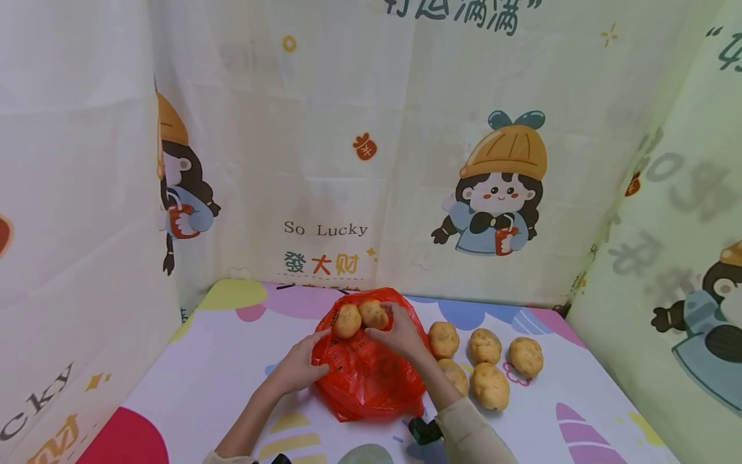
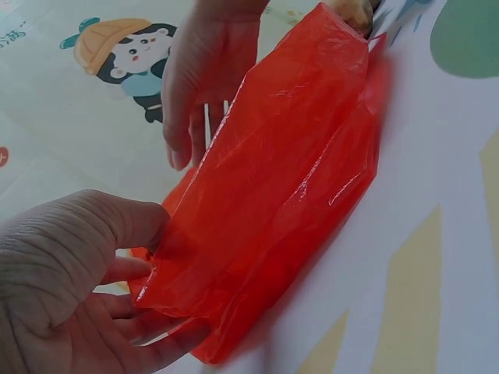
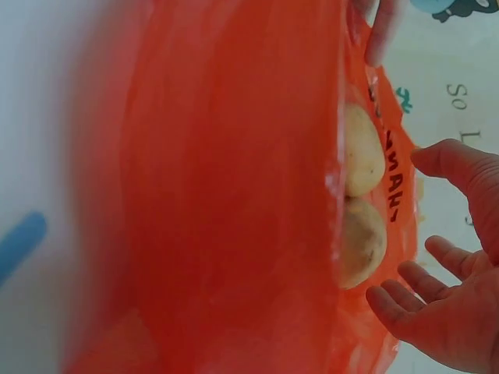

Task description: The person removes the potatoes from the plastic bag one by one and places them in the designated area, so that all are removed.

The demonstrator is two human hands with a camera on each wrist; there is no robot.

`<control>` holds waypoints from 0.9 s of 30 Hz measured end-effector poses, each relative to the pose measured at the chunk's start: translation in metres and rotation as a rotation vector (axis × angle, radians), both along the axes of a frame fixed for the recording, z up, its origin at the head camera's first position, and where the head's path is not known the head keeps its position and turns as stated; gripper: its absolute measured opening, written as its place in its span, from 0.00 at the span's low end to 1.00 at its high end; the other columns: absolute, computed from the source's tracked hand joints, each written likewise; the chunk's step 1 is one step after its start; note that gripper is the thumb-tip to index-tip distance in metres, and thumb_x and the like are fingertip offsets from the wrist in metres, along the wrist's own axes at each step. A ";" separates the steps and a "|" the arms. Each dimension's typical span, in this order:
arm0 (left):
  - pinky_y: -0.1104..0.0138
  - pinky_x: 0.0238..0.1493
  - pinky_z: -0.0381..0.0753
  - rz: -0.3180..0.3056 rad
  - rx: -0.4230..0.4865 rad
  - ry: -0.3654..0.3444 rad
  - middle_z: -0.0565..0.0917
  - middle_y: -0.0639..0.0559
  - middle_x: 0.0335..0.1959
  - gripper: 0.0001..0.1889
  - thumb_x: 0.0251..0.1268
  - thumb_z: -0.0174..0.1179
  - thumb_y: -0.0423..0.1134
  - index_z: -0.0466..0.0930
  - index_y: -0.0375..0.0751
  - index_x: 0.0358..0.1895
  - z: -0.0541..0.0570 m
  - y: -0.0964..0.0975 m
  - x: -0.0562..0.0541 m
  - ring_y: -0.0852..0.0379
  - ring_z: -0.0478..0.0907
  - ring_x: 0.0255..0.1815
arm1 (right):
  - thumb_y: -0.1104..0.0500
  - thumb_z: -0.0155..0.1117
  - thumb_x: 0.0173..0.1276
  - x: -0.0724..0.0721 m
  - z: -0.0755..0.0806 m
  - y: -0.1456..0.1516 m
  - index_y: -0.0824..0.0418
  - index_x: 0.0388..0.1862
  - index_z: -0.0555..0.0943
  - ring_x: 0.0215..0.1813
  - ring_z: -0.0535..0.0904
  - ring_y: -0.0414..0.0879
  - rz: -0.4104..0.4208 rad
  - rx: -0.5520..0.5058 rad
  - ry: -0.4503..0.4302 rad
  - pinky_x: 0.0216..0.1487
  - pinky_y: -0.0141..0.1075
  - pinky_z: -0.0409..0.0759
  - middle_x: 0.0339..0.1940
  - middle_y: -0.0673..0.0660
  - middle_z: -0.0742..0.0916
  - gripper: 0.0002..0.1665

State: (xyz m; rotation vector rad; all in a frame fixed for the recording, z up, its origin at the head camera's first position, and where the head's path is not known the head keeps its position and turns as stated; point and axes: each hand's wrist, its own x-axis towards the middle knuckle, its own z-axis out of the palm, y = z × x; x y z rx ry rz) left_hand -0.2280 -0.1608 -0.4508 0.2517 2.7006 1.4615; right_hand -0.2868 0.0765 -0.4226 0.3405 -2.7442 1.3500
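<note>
A red plastic bag (image 1: 371,380) lies with its mouth spread on the table, and two potatoes (image 1: 348,321) (image 3: 363,243) sit inside near its far side. My left hand (image 1: 298,366) holds the bag's left edge; in the left wrist view the thumb lies on one side of the plastic and fingers (image 2: 175,343) on the other. Over the bag's far right part is my right hand (image 1: 400,332), beside the right one of the two potatoes. The right wrist view shows its fingers (image 3: 421,282) loosely spread, with nothing between them and the thumb.
Several more potatoes (image 1: 490,386) lie on the table just right of the bag. The tabletop (image 1: 203,380) has a white cover with coloured shapes. Printed cloth walls (image 1: 394,193) stand behind the table and along both sides.
</note>
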 end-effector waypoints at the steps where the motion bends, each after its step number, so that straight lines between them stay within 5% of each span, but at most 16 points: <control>1: 0.41 0.57 0.82 -0.001 0.000 0.000 0.72 0.37 0.71 0.37 0.59 0.69 0.30 0.68 0.38 0.74 0.000 0.000 0.000 0.34 0.67 0.71 | 0.51 0.77 0.62 -0.002 -0.001 -0.001 0.64 0.70 0.71 0.67 0.73 0.63 -0.003 0.002 0.000 0.66 0.63 0.75 0.68 0.66 0.77 0.41; 27: 0.41 0.58 0.81 -0.032 0.028 0.017 0.72 0.35 0.71 0.37 0.59 0.67 0.28 0.68 0.34 0.74 0.003 -0.001 0.001 0.32 0.67 0.71 | 0.56 0.77 0.59 -0.046 -0.010 -0.009 0.71 0.62 0.73 0.63 0.72 0.64 -0.057 0.057 0.005 0.67 0.59 0.73 0.61 0.70 0.77 0.37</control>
